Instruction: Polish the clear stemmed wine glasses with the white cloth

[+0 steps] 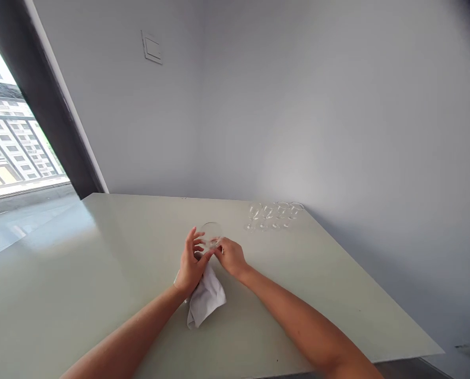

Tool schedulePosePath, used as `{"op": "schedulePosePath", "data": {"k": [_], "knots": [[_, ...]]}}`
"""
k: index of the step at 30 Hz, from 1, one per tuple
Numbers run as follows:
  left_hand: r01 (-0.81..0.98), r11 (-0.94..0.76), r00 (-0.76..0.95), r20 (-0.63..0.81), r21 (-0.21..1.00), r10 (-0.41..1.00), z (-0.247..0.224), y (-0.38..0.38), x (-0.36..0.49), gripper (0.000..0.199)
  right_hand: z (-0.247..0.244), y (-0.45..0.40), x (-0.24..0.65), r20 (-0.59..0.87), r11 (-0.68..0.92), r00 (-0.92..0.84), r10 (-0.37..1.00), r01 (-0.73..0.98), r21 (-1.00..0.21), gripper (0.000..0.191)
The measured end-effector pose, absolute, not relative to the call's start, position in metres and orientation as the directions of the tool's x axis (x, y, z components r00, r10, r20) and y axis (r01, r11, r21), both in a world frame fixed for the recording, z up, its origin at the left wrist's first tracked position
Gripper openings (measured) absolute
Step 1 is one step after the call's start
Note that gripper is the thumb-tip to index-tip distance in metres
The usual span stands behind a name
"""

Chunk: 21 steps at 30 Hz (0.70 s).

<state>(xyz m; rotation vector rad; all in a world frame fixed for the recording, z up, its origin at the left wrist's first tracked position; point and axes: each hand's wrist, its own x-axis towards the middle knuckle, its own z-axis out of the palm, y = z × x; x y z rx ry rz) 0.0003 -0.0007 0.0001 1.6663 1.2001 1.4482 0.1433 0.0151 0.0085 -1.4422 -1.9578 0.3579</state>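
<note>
Wine glass (211,232) pinched between both sets of fingertips near the middle of the table (100,263), well in from every edge. Right hand (230,256) curled closed on the near side of the bowl; left hand (190,263) partly spread, thumb and forefinger on the glass, other fingers fanned loose. White cloth (205,300) trapped under the left palm, trailing toward the near edge. Possibly a stem below, hidden behind the fingers. Best handled with light, even pressure, cloth brought up between fingers and glass, bowl turned slowly. Row of clear glasses (275,215) by the far right corner, well apart.
</note>
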Motion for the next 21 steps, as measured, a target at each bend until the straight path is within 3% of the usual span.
{"op": "schedulePosePath", "data": {"k": [4,9,15,21], "knots": [[0.402,-0.341,0.083,0.337,0.85,0.938,-0.015,0.012,-0.002,0.035,-0.006,0.05,0.17,0.246,0.086,0.073,0.967,0.809,-0.581,0.021],[0.419,-0.315,0.094,0.304,0.852,0.948,-0.019,0.016,-0.004,0.029,-0.02,0.084,0.2,0.187,-0.055,0.19,0.964,0.828,-0.559,0.021],[0.353,-0.306,0.049,0.309,0.884,0.95,-0.02,0.019,-0.006,0.029,-0.027,0.104,0.209,0.138,-0.148,0.261,0.955,0.828,-0.541,0.021],[0.317,-0.296,0.011,0.308,0.901,0.951,-0.021,0.022,-0.007,0.027,-0.023,0.099,0.215,0.136,-0.134,0.25,0.959,0.818,-0.56,0.014]]}}
